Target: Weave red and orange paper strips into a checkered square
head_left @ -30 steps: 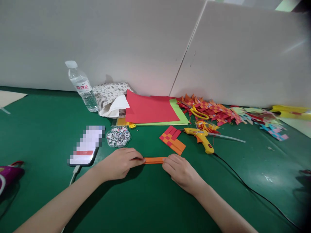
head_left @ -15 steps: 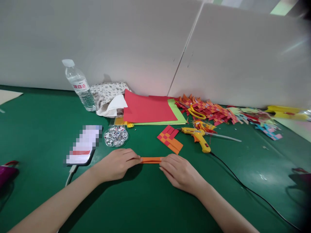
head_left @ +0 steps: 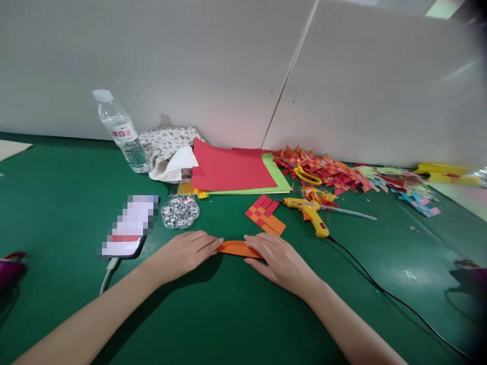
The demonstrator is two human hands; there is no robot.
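A folded strip of orange paper (head_left: 236,248) lies crosswise between my hands, just above or on the green table. My left hand (head_left: 187,254) pinches its left end between thumb and fingertips. Over the right end is my right hand (head_left: 279,259), its fingers on top and its thumb lower, nearer me; the strip's end is hidden under it. Just beyond the right hand sits a woven red and orange paper piece (head_left: 265,214). A yellow hot glue gun (head_left: 312,215) with a glue stick in its back lies to the right of that piece.
Left stand a phone (head_left: 131,225) on a cable, a water bottle (head_left: 124,134) and a clear box of googly eyes (head_left: 180,212). Behind are red paper sheets (head_left: 234,170), a patterned pouch (head_left: 167,144), yellow scissors (head_left: 307,176) and woven paper fish (head_left: 327,171). A black cord (head_left: 380,290) runs right.
The orange strip has tilted slightly, its right end nearer me, and now shows a wider plain face. My right fingers have slid left over it, with the thumb more apart.
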